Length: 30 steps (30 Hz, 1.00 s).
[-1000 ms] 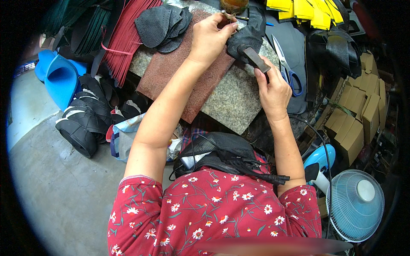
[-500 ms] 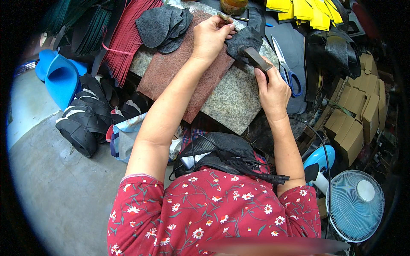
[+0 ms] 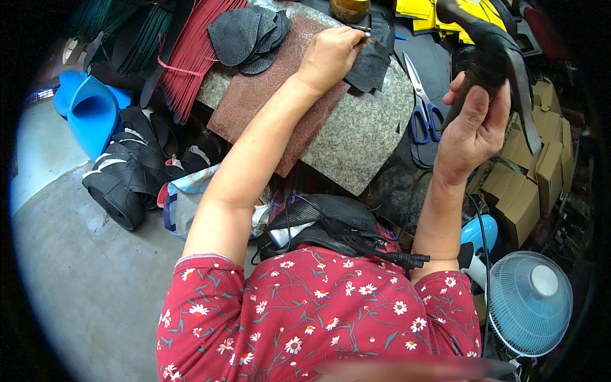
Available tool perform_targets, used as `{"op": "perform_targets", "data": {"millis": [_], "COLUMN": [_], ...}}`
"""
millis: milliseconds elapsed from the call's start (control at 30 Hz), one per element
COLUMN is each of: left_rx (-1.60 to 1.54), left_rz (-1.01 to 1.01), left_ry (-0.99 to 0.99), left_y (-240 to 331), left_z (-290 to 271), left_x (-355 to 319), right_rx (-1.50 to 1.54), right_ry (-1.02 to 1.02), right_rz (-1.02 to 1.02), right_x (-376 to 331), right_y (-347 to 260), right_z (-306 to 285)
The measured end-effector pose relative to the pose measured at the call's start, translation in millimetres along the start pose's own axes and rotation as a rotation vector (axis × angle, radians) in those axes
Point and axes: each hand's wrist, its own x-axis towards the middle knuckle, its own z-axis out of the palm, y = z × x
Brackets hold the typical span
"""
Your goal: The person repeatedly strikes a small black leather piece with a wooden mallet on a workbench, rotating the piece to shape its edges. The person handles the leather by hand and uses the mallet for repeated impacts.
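My right hand is wrapped round the handle of a dark hammer, raised at the right, close to the camera. Its head has long curved ends. At the far side of the work surface, the fingers of my left hand pinch a small brass-coloured tool, mostly hidden by the fingers; it may be a punch. That hand is over the edge of a black leather piece. The leather lies partly on a grey stone slab, beside a reddish-brown board. On the board's far left, several black leather pieces are stacked.
Blue-handled scissors lie right of the slab, and a jar stands behind it. A red strip bundle lies left. Yellow pieces are at the back right. Black shoes, cardboard boxes and a fan surround me.
My right hand has lifted the hammer off the leather, up and to the right. My left hand has shifted slightly right, still pinching the small tool. The leather piece now lies flatter.
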Motion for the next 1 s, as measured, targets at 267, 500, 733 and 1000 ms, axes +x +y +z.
{"op": "perform_targets", "data": {"millis": [267, 500, 733, 1000], "left_rx": [-0.014, -0.593, -0.556, -0.485], "left_rz": [-0.181, -0.630, -0.579, -0.570], "left_ry": [0.067, 0.132, 0.045, 0.051], "left_y": [-3, -8, -9, -8], "left_z": [2, 9, 5, 7], "left_x": [-5, -12, -15, -11], "right_rx": [-0.850, -0.872, -0.881, -0.861], "right_ry": [-0.374, -0.489, -0.476, -0.485], "right_rz": [0.225, 0.193, 0.142, 0.244], "right_x": [-23, -42, -46, -41], "right_y": [42, 58, 62, 55], "right_z": [2, 10, 5, 8]}}
